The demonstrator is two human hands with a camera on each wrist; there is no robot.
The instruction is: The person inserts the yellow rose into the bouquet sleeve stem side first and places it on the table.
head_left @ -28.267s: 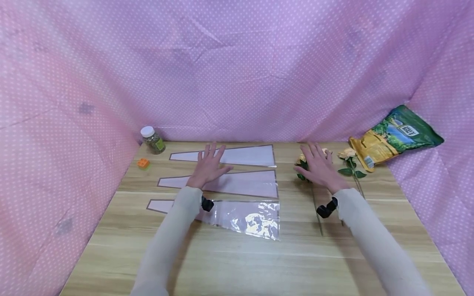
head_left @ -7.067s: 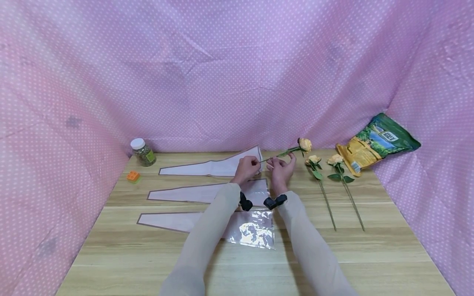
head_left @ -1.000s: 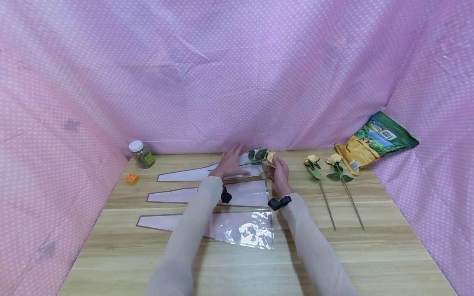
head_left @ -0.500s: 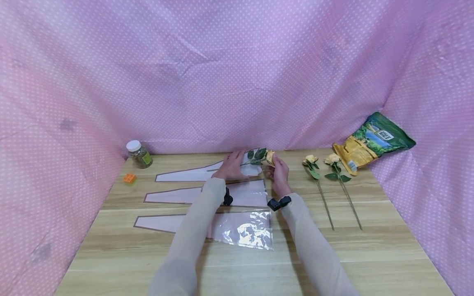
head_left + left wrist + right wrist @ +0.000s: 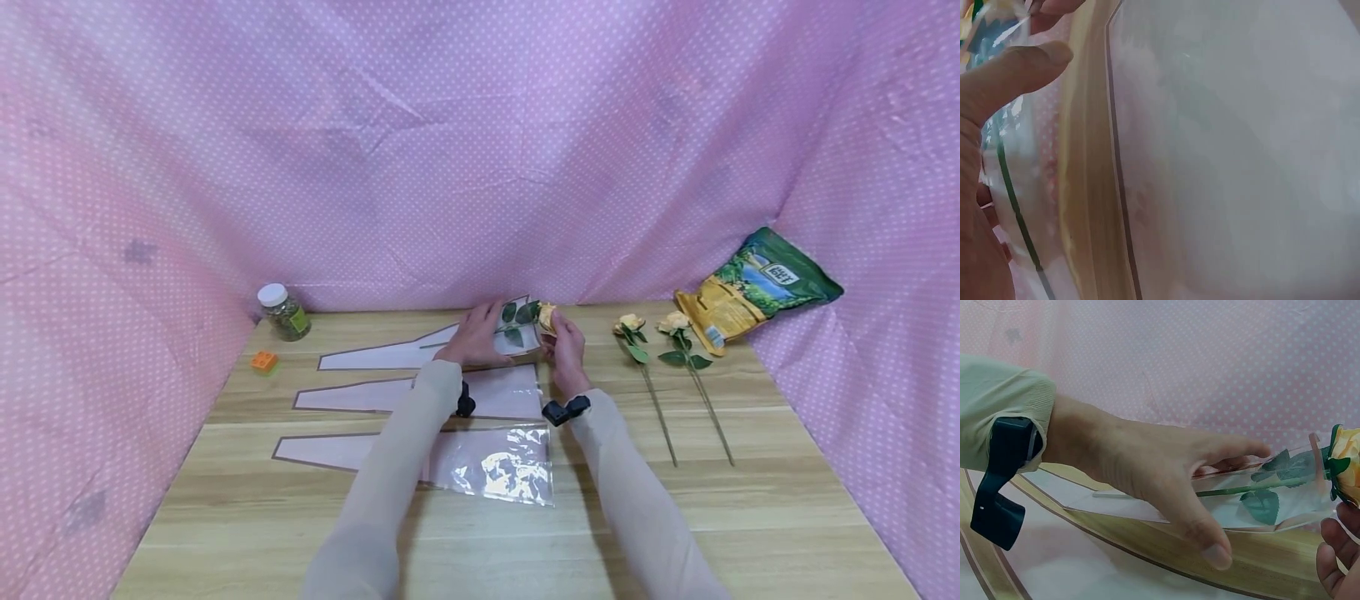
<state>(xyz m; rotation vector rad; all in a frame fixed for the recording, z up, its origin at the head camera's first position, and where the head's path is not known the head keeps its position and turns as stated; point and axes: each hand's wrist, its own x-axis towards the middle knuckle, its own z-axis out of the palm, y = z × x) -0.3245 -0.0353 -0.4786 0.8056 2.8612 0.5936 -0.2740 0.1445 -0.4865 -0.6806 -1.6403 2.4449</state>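
Observation:
A yellow rose [image 5: 547, 317] lies with its stem and leaves inside the farthest clear, brown-edged flower sleeve [image 5: 375, 356]. Its bloom sits just outside the wide mouth. My left hand [image 5: 478, 336] arches over this sleeve, fingers to the far side and thumb to the near side. In the right wrist view the left hand [image 5: 1147, 462] has its thumb extended beyond the sleeve's near edge. My right hand [image 5: 567, 348] pinches the rose by its bloom. In the left wrist view the green stem [image 5: 1017, 219] shows through the film. Part of the sleeve is hidden under my left hand.
Two more flat sleeves, a middle one [image 5: 502, 392] and a near one [image 5: 495, 462], lie in front. Two roses [image 5: 637, 354] [image 5: 686, 360] lie right, beside a green-yellow bag [image 5: 757, 287]. A white-capped jar [image 5: 285, 312] and an orange block [image 5: 264, 361] stand left.
Within the last second my left hand has shifted slightly right and lowered its thumb. Over the last several seconds the rose's stem has moved left into the far sleeve.

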